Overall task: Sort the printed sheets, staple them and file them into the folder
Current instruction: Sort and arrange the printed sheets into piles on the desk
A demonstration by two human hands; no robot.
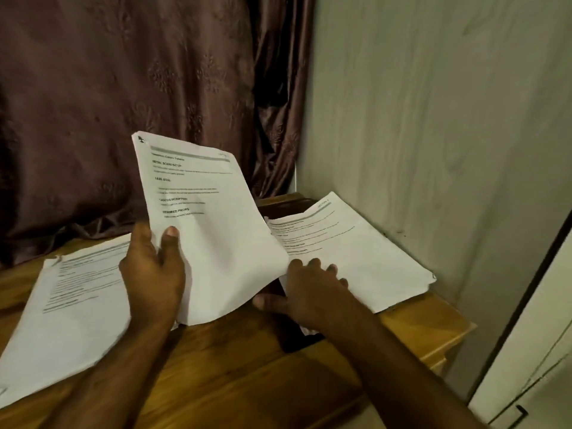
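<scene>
A white printed sheet with bold black headings point(210, 224) stands raised and tilted above the middle of the wooden table point(235, 360). The left hand point(153, 274) pinches its lower left edge, thumb on the front, fingers curled behind. The right hand point(305, 289) lies with straight, spread fingers on the near edge of a stack of printed white sheets point(356, 249) at the table's far right corner. Another printed white stack point(68, 301) lies on the left. A dark brown patterned curtain point(123, 103) hangs beyond, a pale wall point(433, 103) to the right.
</scene>
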